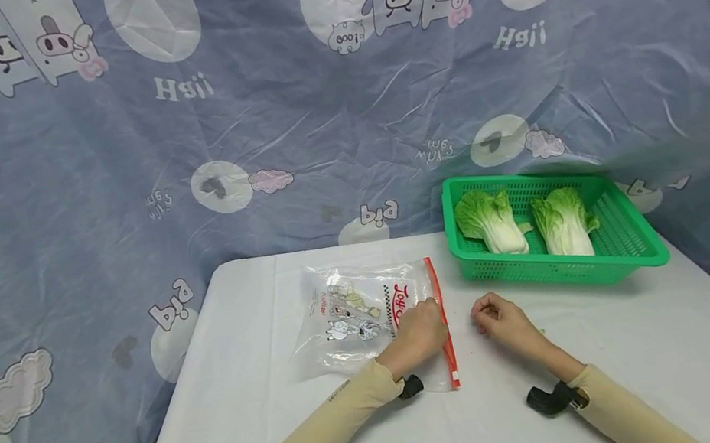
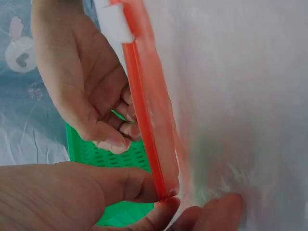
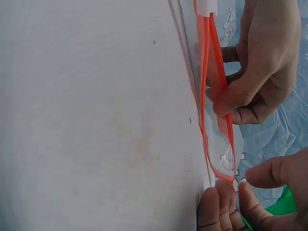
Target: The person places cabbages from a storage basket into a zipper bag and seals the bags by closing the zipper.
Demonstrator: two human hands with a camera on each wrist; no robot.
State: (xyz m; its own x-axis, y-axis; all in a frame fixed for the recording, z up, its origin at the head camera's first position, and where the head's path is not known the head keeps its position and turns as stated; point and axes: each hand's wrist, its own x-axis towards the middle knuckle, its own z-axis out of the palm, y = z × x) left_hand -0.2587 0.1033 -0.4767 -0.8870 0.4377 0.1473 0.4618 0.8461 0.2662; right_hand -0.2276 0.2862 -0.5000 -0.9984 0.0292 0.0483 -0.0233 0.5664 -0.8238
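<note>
Bag (image 1: 356,314) on table (image 1: 220,429), basket (image 1: 537,270) behind right, two cabbages (image 1: 493,221) inside.

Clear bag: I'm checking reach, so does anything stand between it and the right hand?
Nothing visible does; only a gap over the white tabletop parts the right hand from the red edge of the clear bag.

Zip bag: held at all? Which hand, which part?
The left hand pinches the zip bag by one red edge of its open mouth; the right hand holds nothing that shows.
</note>
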